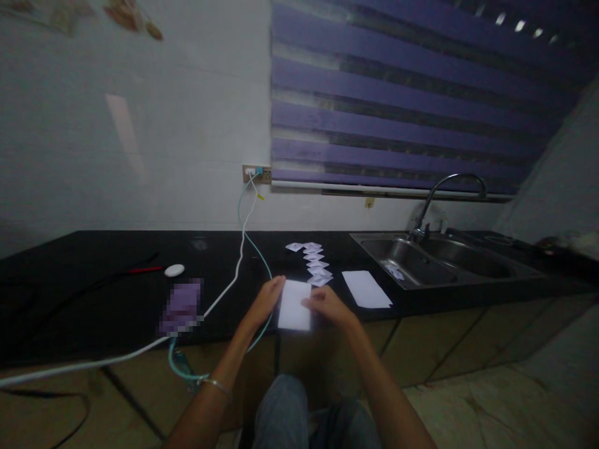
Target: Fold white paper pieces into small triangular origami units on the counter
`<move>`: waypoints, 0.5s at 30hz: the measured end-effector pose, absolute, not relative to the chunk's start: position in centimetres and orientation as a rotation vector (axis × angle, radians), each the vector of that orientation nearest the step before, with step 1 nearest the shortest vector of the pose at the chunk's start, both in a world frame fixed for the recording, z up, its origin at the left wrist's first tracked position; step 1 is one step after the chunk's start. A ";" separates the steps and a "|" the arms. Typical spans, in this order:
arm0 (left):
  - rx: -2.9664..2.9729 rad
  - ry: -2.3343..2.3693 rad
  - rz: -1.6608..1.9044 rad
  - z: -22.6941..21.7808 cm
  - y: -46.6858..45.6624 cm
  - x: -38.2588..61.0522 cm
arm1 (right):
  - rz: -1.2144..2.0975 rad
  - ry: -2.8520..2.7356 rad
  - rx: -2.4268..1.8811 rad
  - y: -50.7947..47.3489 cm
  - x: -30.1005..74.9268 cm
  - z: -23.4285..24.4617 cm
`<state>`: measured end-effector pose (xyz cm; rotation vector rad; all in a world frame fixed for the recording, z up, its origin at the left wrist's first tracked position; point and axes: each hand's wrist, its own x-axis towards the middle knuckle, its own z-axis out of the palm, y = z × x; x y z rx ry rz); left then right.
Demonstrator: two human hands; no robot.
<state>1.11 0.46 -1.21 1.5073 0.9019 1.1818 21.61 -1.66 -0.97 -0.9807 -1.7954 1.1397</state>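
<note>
A white sheet of paper [294, 307] is held upright at the counter's front edge, between my two hands. My left hand [268, 298] has its fingers closed along the sheet's upper left edge. On the opposite side, my right hand [326, 303] pinches the right edge, the thumb lying over the paper. Just behind the sheet, several small folded paper pieces [314, 257] lie in a zigzag row on the black counter. To the right of my right hand rests a flat stack of white paper [366, 289].
A steel double sink [449, 259] with a curved faucet [428, 199] is at right; small paper bits lie in it. A white cable [234, 274] and a teal cable run from the wall socket [256, 173] across the counter [116, 262]. A white round object [175, 270] lies left.
</note>
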 end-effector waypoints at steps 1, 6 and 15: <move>1.465 0.847 1.150 -1.1 0.3 1.0 | 1.137 -1.777 -0.982 -1.6 21.7 -1.0; 1.353 0.689 1.000 -0.9 0.0 0.5 | 1.106 -1.694 -0.979 -1.6 21.6 -1.3; 1.367 0.828 1.072 -0.4 -0.3 0.3 | 1.199 -1.514 -0.920 -1.4 21.0 -1.6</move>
